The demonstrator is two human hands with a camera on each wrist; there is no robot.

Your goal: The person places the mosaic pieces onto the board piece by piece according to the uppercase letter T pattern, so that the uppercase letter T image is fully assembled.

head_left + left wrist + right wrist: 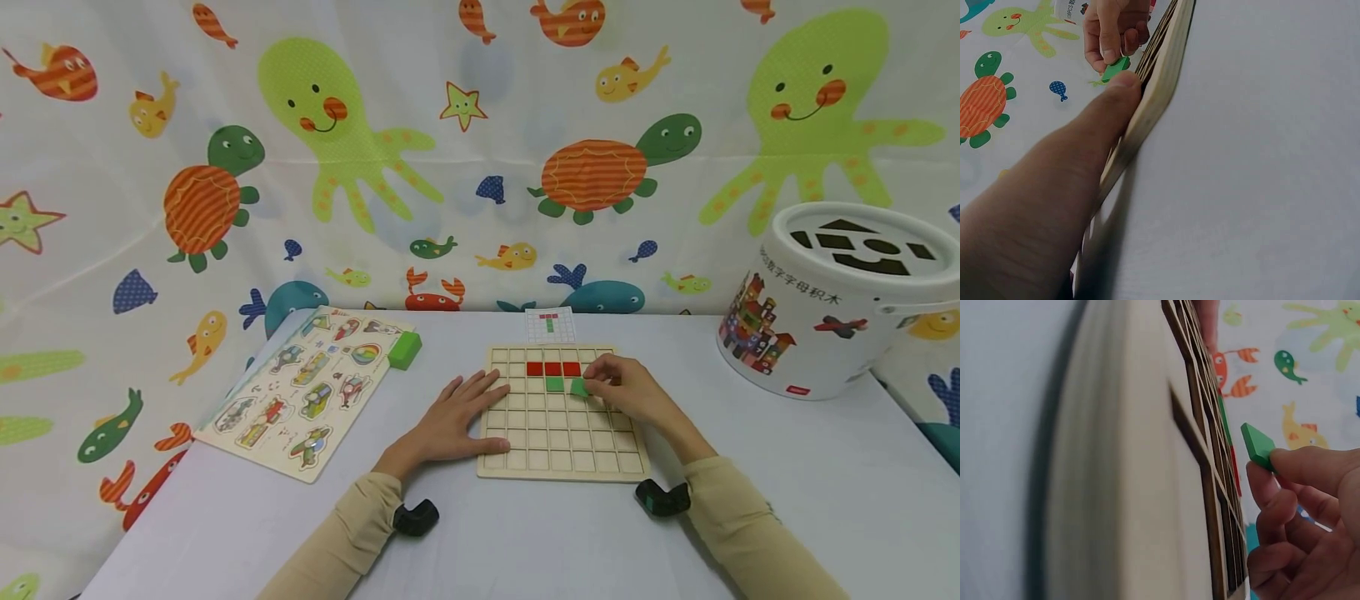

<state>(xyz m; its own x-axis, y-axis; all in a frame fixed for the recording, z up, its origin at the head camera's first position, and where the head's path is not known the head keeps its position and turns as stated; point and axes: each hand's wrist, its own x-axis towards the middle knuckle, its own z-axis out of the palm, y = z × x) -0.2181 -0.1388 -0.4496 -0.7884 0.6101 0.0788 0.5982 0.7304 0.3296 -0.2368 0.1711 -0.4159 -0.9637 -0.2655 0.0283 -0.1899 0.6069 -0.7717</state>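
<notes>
A wooden grid board (562,477) lies on the white table with three red square tiles (552,369) side by side in one row. Below the middle red one sits a green square tile (554,384). My right hand (630,390) pinches another green square tile (1258,446) between thumb and fingertips, just right of the placed green one and raised above the board in the right wrist view. Fingers spread, my left hand (447,423) rests at the board's left edge, its thumb (1124,81) on the rim.
Behind the board lies a small pattern card (550,326) printed with a red and green T. To the left is a wooden picture puzzle (288,400), a green block (405,350) at its right edge. A white bucket (832,308) with a shape-hole lid stands at right.
</notes>
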